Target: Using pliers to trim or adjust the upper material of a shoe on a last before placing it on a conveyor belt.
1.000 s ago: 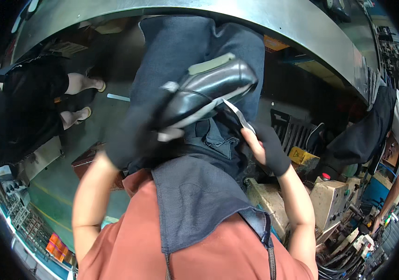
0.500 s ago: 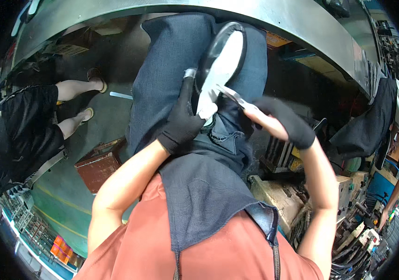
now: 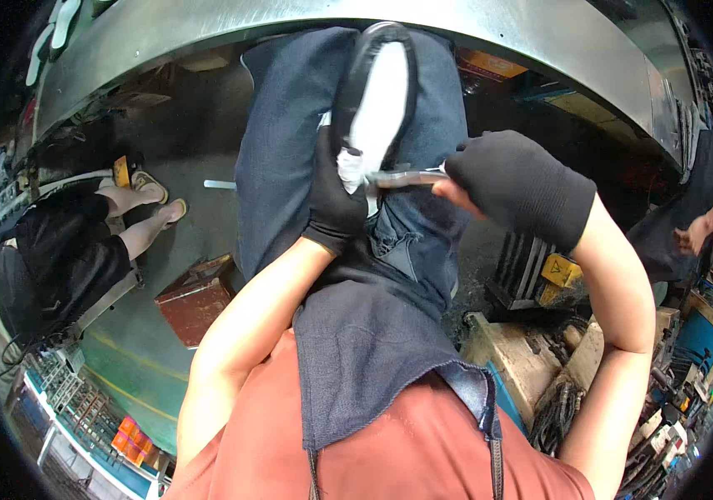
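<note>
A black shoe upper with a white underside (image 3: pixel 387 96) lies lengthwise over my lap, its toe close to the metal bench. My left hand (image 3: pixel 333 200), in a black glove with fingertips bare, is closed around the shoe's near end from the left. Crumpled white material (image 3: pixel 351 169) bunches up there. Gripped in my gloved right hand (image 3: pixel 525 182) is a pair of metal pliers (image 3: pixel 411 178), held nearly level. The jaws meet the white material at the near end; whether they pinch it I cannot tell.
A metal bench (image 3: pixel 306 20) spans the far side. On the floor at left are a brown box (image 3: pixel 195 307) and a pale strip (image 3: pixel 220 184). A seated person's legs (image 3: pixel 144 233) are beyond. Machinery (image 3: pixel 507 358) stands at my right, with another person's hand (image 3: pixel 693 236) farther right.
The pliers have swung from a slant to nearly level, and their jaws have moved toward the shoe's near end. My right hand has risen. The shoe has shifted slightly left and away.
</note>
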Motion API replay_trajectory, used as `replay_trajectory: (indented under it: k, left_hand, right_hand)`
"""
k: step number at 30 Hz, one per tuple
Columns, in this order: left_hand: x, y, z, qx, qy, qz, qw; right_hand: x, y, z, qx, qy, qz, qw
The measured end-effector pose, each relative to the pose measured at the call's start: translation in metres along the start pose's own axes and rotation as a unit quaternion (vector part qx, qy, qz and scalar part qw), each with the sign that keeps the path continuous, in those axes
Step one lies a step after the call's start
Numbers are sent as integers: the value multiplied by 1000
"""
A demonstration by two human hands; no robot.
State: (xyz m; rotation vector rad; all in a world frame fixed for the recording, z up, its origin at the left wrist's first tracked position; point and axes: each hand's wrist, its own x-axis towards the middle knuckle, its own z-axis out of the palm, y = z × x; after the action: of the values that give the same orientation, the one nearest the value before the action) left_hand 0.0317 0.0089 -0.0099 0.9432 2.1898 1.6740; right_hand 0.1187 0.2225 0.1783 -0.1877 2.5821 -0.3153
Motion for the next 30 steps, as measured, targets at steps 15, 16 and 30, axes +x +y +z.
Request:
replay_trajectory:
  k: [15,16,30]
  left_hand:
    - [65,48,-37,-474,-169,-367,782]
    - [64,47,-36,-475,-171,-376,777]
    - [40,24,-19,-82,-94,-129,984]
  right_hand:
    - [-12,-6,49,426,118,131,888]
    - [-10,-3,47,452,81,118,880]
    - [-42,-31,18,103,189,62,975]
